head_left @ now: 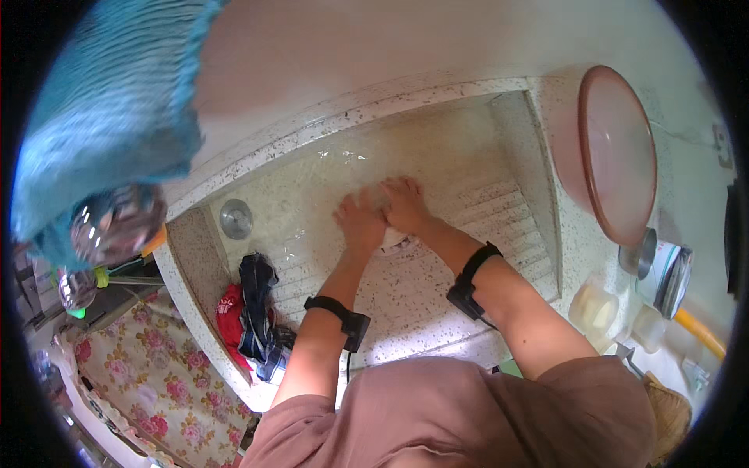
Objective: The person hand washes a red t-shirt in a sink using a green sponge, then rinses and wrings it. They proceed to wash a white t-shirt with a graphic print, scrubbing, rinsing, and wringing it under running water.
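Note:
My left hand [361,222] and my right hand [406,207] are side by side in a speckled stone sink [421,285], at the water by the top of its ridged slope. A small piece of what looks like white cloth [395,239] shows between my wrists, under the heel of my right hand. The left hand's fingers are spread and slightly blurred. My right hand's fingers curve down close together, apparently gripping the white cloth; their undersides are hidden. At the sink's left side lie dark blue clothes [256,288] and a red cloth [229,316].
A round metal drain piece [236,219] sits in the basin's left part. On the right ledge a pink basin [616,156] leans upright, with a pale tub [594,308] nearer me. A blue towel [117,101] hangs at upper left, above a flowered cloth [160,374].

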Tool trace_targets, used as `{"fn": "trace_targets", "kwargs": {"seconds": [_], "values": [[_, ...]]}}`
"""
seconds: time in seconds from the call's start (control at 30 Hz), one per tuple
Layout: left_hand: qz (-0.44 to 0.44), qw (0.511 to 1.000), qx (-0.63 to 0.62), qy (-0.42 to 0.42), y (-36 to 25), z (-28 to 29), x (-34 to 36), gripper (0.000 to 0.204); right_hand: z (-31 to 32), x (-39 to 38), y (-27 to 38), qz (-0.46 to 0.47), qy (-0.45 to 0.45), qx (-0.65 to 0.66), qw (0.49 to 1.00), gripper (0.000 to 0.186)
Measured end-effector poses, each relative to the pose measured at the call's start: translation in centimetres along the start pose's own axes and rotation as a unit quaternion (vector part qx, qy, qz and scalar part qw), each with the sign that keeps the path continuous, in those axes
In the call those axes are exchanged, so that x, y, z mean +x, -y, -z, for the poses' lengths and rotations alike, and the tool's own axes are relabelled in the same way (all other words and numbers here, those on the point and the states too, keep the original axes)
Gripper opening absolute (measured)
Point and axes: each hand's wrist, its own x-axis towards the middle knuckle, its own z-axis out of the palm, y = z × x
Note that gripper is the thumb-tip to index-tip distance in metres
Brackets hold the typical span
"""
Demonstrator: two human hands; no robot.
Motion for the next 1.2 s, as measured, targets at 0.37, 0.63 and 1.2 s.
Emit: {"fn": "trace_targets", "kwargs": {"seconds": [0.37,0.63,1.2], "values": [[-0.008,0.969,-0.233,0.076,-2.3,2.8,-8.3,0.023,6.3,-8.6,4.4,0.019,0.086,0.117,0.989,0.014],[0.098,0.955,-0.249,0.126,-2.5,5.2,-2.4,0.034,6.4,-3.1,3.5,-0.083,0.11,0.105,0.985,0.047],[0.097,0.927,-0.242,0.271,-4.3,8.0,-2.6,0.031,9.1,-3.5,5.0,-0.023,0.229,0.007,0.973,0.031]]}}
